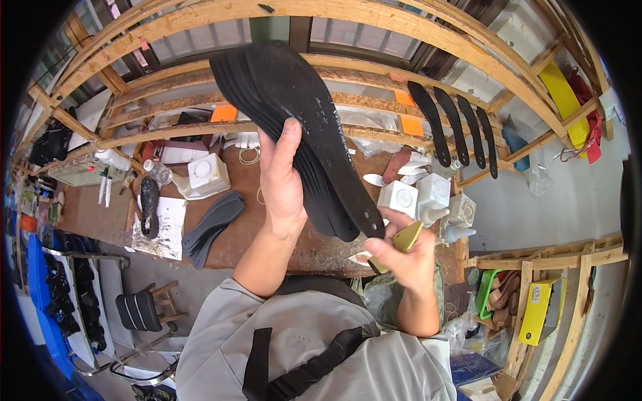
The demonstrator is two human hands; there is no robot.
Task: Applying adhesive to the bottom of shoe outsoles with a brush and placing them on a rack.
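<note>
A fanned stack of black shoe insoles (314,127) is held up over the brown workbench (294,256), its wide ends up and left. My left hand (283,180) is closed around the stack's left edge, the thumb lying over the top insole. At the narrow lower end, which has small holes, my right hand (404,257) has its thumb close to the top insole; whether it presses on it I cannot tell. Between the fingers of that hand is a flat, pointed gold-coloured piece (406,236), its exact kind unclear.
A stack of dark grey insoles (212,227) lies on the bench at left, beside a stained white sheet (164,227). White square containers (399,198) stand at right. Several black strips (430,123) lean on the wooden rack (374,13). A black-cushioned chair (138,311) stands lower left.
</note>
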